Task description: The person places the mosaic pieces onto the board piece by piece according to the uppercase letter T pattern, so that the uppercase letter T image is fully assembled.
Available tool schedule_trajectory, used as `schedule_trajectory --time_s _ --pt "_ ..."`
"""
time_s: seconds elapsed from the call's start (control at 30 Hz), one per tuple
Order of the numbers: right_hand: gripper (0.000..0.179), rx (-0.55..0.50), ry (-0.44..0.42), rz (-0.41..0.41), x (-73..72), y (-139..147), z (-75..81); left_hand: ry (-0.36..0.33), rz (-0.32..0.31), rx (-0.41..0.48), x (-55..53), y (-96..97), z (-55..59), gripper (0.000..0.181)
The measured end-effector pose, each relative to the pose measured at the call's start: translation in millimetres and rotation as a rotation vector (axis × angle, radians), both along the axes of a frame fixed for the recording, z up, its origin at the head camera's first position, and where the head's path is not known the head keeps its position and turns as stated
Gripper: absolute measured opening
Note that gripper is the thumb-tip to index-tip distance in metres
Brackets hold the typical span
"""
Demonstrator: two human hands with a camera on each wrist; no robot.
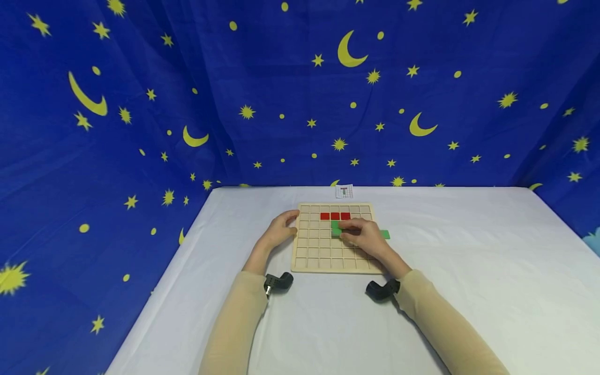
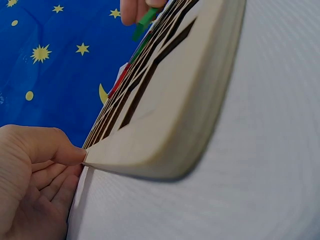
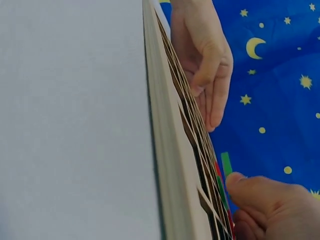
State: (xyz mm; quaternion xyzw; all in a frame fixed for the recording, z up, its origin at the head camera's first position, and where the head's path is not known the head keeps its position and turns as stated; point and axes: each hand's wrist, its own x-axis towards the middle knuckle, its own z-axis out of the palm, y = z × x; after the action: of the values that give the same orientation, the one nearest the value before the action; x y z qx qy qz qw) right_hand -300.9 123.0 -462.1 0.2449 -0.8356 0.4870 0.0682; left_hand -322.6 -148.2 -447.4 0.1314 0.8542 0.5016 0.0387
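A square wooden grid board (image 1: 307, 263) lies on the table. Three red tiles (image 1: 335, 216) sit side by side in one of its upper rows, with a green tile (image 1: 335, 224) in the cell below the middle one. My right hand (image 1: 363, 237) pinches another green tile (image 1: 336, 234) between thumb and fingers, just over the board; the right wrist view shows this tile (image 3: 226, 163) raised off the grid. At the board's left edge, my left hand (image 1: 279, 229) touches the frame with thumb and fingertips, its fingers (image 3: 217, 100) fairly straight.
More green (image 1: 385, 234) shows at the board's right edge, partly behind my right hand. A small printed card (image 1: 344, 191) with a red and green pattern lies beyond the board. White cloth (image 1: 469, 260) covers the table, and a blue star-and-moon curtain (image 1: 290, 94) hangs behind.
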Motion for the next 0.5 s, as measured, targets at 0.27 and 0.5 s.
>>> schedule_trajectory --time_s 0.27,0.5 --pt "0.03 0.117 0.13 -0.019 -1.5 0.1 -3.1 0.005 0.004 -0.007 -1.6 0.7 0.1 0.06" --pt "0.03 0.147 0.144 -0.017 -0.9 -0.3 -3.4 -0.01 -0.023 0.018 2.4 0.2 5.1 0.059"
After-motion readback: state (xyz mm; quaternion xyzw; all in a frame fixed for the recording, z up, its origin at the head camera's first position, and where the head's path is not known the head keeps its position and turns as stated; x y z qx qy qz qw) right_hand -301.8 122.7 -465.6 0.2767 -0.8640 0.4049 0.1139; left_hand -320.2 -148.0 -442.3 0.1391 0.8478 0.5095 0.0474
